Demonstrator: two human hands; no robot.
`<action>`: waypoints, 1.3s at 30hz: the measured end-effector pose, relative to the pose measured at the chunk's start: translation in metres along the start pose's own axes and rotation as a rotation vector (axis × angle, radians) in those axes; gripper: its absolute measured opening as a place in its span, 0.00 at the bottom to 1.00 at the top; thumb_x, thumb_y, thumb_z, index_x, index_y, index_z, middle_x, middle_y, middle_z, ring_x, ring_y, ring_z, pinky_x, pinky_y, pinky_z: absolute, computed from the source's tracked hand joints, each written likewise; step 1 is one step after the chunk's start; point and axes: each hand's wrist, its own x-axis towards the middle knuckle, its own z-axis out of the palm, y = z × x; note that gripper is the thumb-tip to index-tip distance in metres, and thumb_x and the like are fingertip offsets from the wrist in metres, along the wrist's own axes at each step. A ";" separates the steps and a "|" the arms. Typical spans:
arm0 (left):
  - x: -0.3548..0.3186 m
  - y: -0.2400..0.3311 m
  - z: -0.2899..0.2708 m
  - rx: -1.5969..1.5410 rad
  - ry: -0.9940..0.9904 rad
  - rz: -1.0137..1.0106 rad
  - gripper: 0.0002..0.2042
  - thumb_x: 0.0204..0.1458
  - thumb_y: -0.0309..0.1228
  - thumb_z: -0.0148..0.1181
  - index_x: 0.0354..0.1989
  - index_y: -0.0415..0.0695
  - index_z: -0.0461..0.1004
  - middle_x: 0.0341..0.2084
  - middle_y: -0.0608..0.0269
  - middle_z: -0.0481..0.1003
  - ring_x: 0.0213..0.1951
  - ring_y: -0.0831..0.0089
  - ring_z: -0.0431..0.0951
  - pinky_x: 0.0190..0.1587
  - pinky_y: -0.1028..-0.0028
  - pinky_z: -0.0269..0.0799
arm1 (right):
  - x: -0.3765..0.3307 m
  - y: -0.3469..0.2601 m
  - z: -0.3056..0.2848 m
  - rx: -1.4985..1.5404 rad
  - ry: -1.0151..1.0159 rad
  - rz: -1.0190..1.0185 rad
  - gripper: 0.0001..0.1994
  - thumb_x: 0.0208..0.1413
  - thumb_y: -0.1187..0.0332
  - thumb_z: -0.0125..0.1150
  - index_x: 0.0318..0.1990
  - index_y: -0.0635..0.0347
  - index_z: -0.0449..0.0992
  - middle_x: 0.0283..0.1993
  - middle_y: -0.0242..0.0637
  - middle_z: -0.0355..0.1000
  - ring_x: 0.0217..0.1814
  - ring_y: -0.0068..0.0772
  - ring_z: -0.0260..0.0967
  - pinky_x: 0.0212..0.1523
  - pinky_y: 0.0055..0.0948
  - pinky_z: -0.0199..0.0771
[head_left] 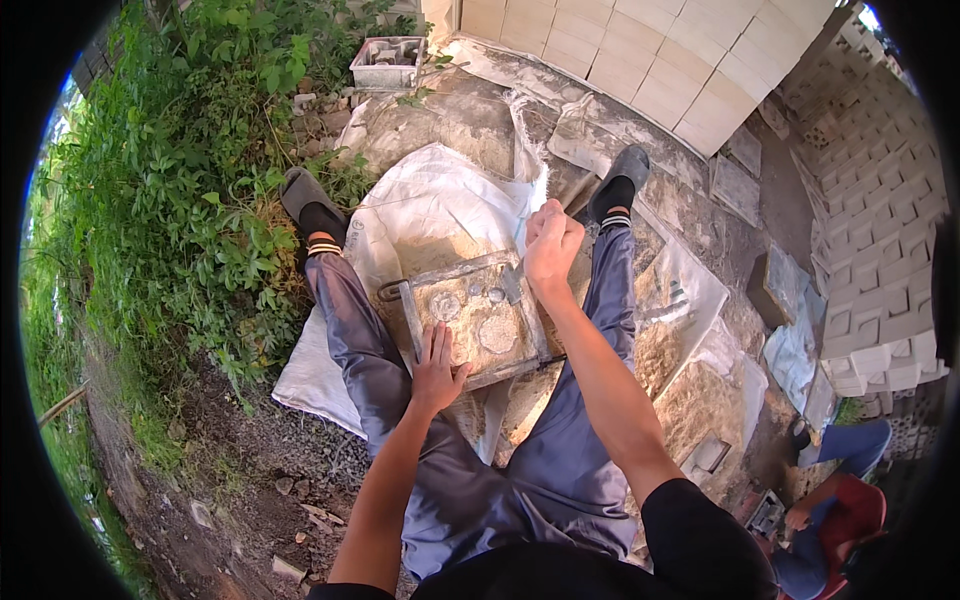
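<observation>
A square mould frame (408,318) filled with pale sand lies between my legs. Set in the sand are a round ring-like shape (446,306), a larger rough disc (498,334) and small dark pieces. My left hand (436,372) rests on the frame's near left part, fingers stretched onto the sand and holding nothing. Above the far right corner, my right hand (553,246) is closed in a fist; what it grips is hidden. A grey blocky piece (513,284) shows just below that fist, and I cannot tell if they are joined.
White sacking (440,180) with loose sand spreads under the frame. Leafy plants (200,200) crowd the left. A pale tray (387,64) stands at the back, near stacked pale blocks (640,60). Another person in red (855,515) sits at the lower right, below more stacked blocks (870,220).
</observation>
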 end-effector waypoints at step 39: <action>-0.007 0.000 0.003 0.005 0.003 -0.042 0.36 0.50 0.48 0.51 0.63 0.40 0.47 0.64 0.58 0.44 0.65 0.59 0.42 0.62 0.61 0.47 | -0.051 -0.103 -0.037 0.141 0.135 0.033 0.21 0.59 0.65 0.41 0.12 0.57 0.51 0.12 0.24 0.46 0.13 0.15 0.42 0.14 0.20 0.37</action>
